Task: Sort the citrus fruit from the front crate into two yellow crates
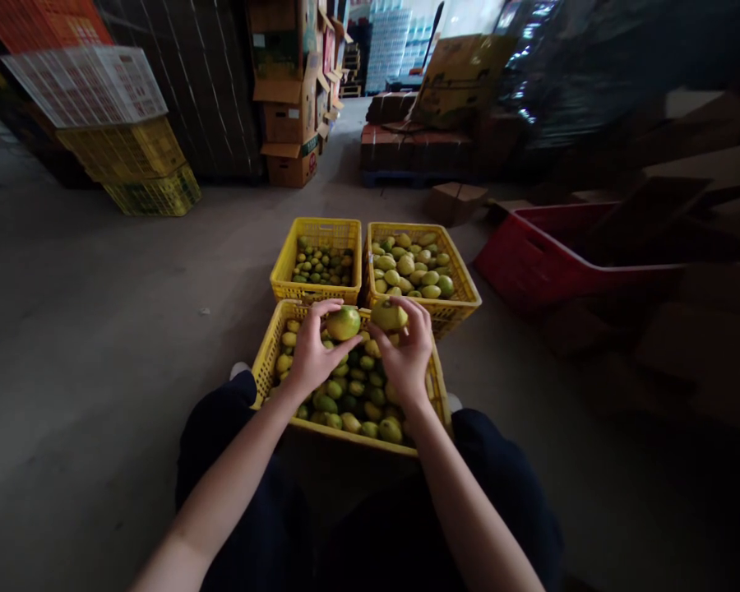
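Note:
My left hand [317, 349] is closed around a yellow-green lemon [344, 324], thumb below and fingers above. Beside it, my right hand [409, 349] grips a second lemon [387, 315] of duller green-yellow. Both fruits are held up over the far part of the near yellow crate [358, 437], which sits between my legs and contains many green and yellow lemons. Beyond it stand two more yellow crates: the left crate [280, 275] has small, greener fruit low inside, and the right crate [462, 284] is fuller, with larger, yellower fruit.
A red bin [511, 263] stands at the right among cardboard [684, 337]. Stacked crates [129, 148] rise at the far left. Cardboard boxes [289, 123] are piled at the back, and a loaded blue pallet [400, 177] lies beyond the right crate. Grey floor [99, 345] extends leftward.

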### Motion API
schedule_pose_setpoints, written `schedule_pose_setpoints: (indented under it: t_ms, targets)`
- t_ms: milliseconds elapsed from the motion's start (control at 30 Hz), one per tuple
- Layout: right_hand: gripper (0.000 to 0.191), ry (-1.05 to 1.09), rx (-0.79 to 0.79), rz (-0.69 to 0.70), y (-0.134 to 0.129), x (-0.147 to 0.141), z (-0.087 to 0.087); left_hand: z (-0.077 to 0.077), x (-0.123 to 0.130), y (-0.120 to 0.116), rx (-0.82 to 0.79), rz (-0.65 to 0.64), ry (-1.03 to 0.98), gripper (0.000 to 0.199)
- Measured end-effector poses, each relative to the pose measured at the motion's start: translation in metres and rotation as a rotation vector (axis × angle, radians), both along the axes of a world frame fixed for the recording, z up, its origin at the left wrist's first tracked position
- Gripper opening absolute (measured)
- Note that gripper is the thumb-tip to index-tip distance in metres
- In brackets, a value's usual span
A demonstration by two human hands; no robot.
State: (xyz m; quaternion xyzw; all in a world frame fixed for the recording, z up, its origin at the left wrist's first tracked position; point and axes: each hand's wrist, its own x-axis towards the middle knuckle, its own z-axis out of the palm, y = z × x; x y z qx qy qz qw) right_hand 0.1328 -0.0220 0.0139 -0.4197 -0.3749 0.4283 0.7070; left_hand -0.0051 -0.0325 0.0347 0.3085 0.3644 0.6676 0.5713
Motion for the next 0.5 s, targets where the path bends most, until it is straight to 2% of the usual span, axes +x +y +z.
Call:
schedule_pose_setpoints:
  t_ms: [100, 200, 300, 400, 500]
  targets:
    - [0.042, -0.239, 0.146, -0.062, -0.006, -0.003, 0.004, -0.003, -0.005, 0.0, 0.119, 0.029, 0.181, 0.041]
    - [0.052, -0.11, 0.186, -0.029, -0.009, -0.009, 0.004, -0.009, -0.008, 0.006, 0.171, 0.02, 0.228, 0.05]
    - [0.051, 0.109, 0.143, 0.059, -0.008, -0.011, 0.004, -0.01, -0.009, 0.014, 0.067, -0.077, 0.004, 0.039]
    - [0.035, 0.247, 0.005, 0.169, -0.002, -0.008, 0.003, -0.01, -0.012, 0.021, -0.105, -0.201, -0.284, 0.016]
    - [0.024, 0.481, -0.121, 0.284, 0.004, -0.003, -0.001, -0.011, -0.013, 0.024, -0.236, -0.276, -0.432, 0.021]
